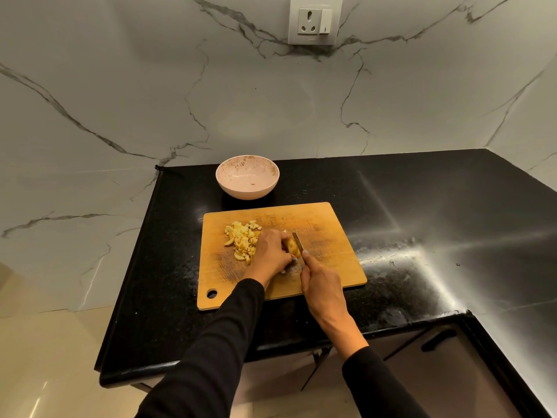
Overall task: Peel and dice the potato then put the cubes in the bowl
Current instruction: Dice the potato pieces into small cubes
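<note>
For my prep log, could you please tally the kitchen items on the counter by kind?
Bowl: 1
Cutting board: 1
Knife: 1
Potato piece being cut: 1
Pile of diced potato: 1
Total: 5

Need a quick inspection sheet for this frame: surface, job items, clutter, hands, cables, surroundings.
Surface: black counter, glossy, holding a wooden cutting board.
Job's things: potato cubes piled on the board's left part; potato piece under the knife; pink bowl behind the board, no cubes in it.
Clutter: nothing seen.
Hands: left hand steadies the potato piece; right hand grips the knife.
Cables: nothing seen.
Surroundings: marble-patterned wall, wall socket, cabinet handle.
</note>
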